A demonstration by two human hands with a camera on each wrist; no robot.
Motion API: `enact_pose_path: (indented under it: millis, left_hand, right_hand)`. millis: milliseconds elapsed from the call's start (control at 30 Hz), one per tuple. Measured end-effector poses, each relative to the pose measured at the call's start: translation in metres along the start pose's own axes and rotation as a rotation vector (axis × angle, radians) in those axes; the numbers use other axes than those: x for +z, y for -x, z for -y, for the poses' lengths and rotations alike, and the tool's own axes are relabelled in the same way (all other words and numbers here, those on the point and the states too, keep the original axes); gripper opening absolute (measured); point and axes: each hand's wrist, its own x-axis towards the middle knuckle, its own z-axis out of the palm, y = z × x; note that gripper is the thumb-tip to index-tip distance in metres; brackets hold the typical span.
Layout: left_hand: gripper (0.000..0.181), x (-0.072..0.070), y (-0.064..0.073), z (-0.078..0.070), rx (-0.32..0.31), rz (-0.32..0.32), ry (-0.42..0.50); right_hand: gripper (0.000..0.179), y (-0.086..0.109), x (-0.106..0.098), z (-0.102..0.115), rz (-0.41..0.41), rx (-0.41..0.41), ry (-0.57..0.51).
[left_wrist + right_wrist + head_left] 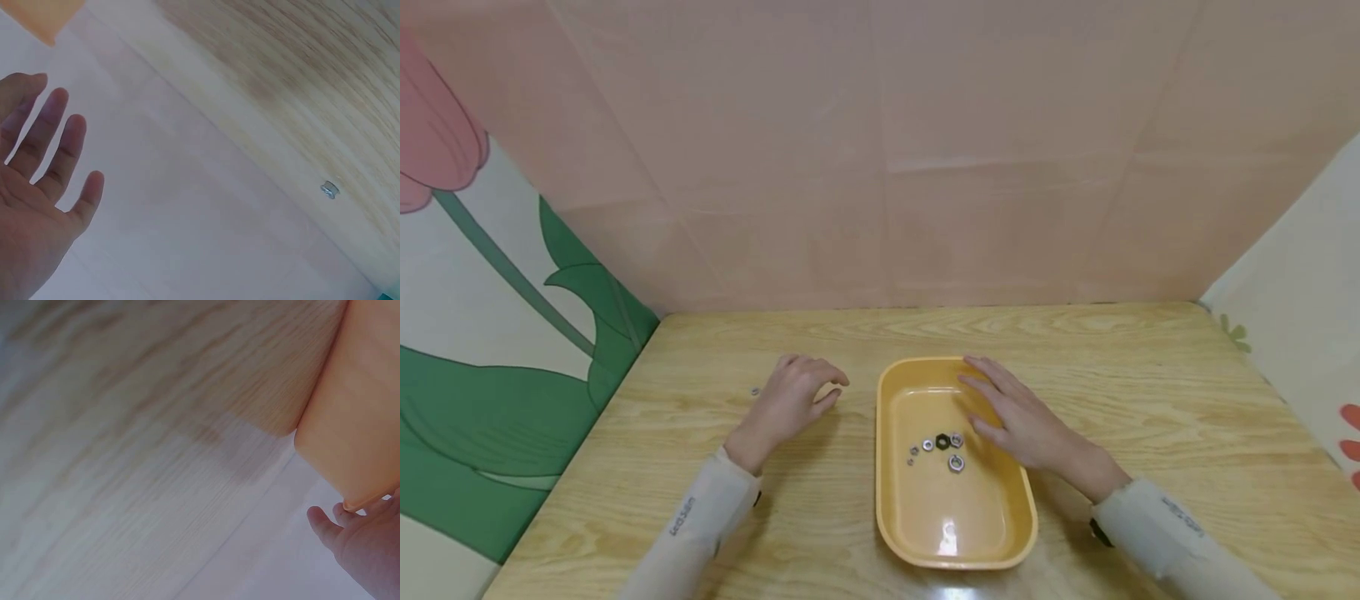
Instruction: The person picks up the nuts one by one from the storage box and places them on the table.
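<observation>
A yellow tray (897, 508) sits on the table. On its floor lie several hex nuts of different sizes: a black nut (942, 442), a larger silver nut (956, 463) and other silver ones. My right hand (1026, 421) reaches over the tray's right rim with fingers spread; contact with the rim is unclear, and nothing shows in its grasp. Left of the tray, my left hand (790, 398) hovers above the table, fingers loosely bent and holding nothing. A small silver nut (329, 189) lies on the tabletop beyond it, to the left in the head view.
The wood-grain table (1112, 358) meets a pinkish back wall (880, 208). A panel with a flower print (505, 400) borders the left side, and a pale panel (1300, 267) the right.
</observation>
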Motion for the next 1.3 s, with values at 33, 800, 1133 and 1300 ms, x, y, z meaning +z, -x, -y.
enact_pose_path:
  millis: [33,800,1133,1300]
  left_hand:
    - [0.016,0.000,0.000,-0.001,0.003,0.000,0.002]
    - [0.016,0.001,-0.009,-0.023,0.083,-0.012,0.069]
    - [0.017,0.002,-0.013,-0.034,0.111,0.023,0.098]
    - [0.016,0.002,-0.015,-0.037,0.126,0.020,0.122]
  right_hand:
    - [0.055,0.000,0.001,0.000,0.000,0.001,-0.001]
    - [0.054,-0.001,0.001,0.001,-0.013,-0.018,-0.002]
    - [0.055,-0.001,0.001,0.000,-0.004,-0.011,-0.008]
    - [0.054,-0.001,0.001,0.001,-0.023,-0.028,-0.003]
